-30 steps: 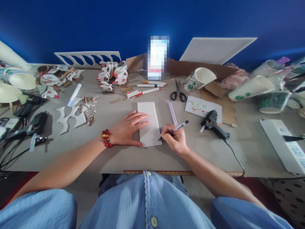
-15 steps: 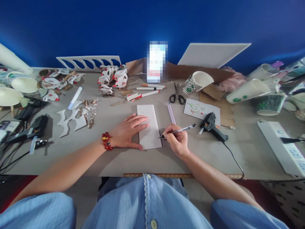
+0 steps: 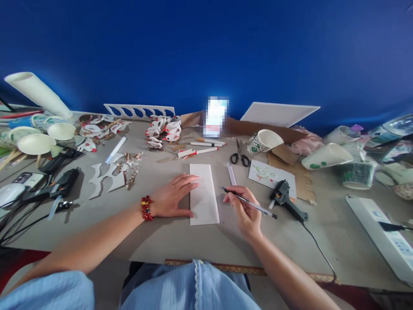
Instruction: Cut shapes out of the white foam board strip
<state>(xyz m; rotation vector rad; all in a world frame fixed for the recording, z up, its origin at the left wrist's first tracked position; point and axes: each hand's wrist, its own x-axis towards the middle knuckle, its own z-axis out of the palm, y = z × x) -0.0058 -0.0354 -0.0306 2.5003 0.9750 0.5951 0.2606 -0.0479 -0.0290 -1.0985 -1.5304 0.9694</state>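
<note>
A white rectangular board (image 3: 206, 202) lies on the grey table in front of me, with faint lines on it. My left hand (image 3: 177, 196) rests flat across its left edge, fingers spread and thumb near its lower corner. Between the thumb and fingers of my right hand (image 3: 247, 209) is a pen (image 3: 253, 204), its tip pointing up and left. The tip is off the board, just beyond its right edge. Above the right hand lies a pale purple strip (image 3: 231, 174). Black-handled scissors (image 3: 239, 157) lie farther back.
To the right are a glue gun (image 3: 287, 198), a card with a drawing (image 3: 263, 172), a patterned paper cup (image 3: 266, 141) and a power strip (image 3: 377, 232). Markers (image 3: 206, 144), white bird cutouts (image 3: 164, 129) and a lit, blurred screen (image 3: 215, 116) stand behind. Foam scraps (image 3: 108, 175) lie left.
My right hand has drawn the pen back from the board's right edge, and its tip now points upward. My left hand stays on the board. The camera view has tilted up.
</note>
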